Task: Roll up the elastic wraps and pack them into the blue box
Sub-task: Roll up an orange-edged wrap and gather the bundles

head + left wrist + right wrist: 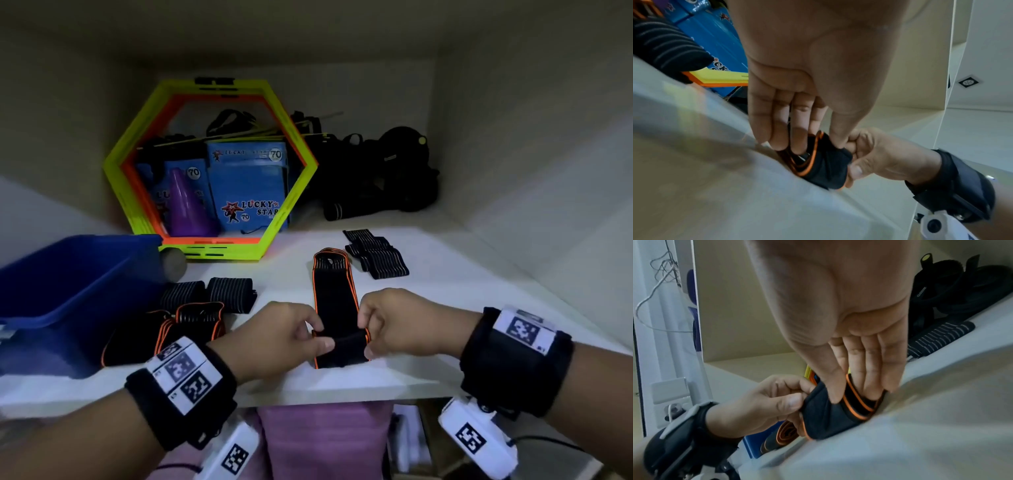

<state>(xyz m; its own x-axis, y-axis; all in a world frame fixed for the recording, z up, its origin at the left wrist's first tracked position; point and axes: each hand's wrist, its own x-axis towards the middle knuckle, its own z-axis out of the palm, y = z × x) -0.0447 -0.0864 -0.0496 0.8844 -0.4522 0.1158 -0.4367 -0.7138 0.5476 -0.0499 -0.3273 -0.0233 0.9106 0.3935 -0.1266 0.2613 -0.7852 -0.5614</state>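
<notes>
A black elastic wrap with orange edges lies lengthwise on the white shelf. Its near end is curled into a small roll. My left hand pinches the roll's left side between thumb and fingers. My right hand pinches its right side the same way. The blue box stands at the left, its inside hidden. Beside it sit two grey-striped rolls and orange-edged rolled wraps.
Flat grey-striped wraps lie at the back right. Behind them is a pile of black gear. Yellow-green and orange hexagon rings lean at the back, framing blue packages and a purple cone. The shelf's front edge is near my wrists.
</notes>
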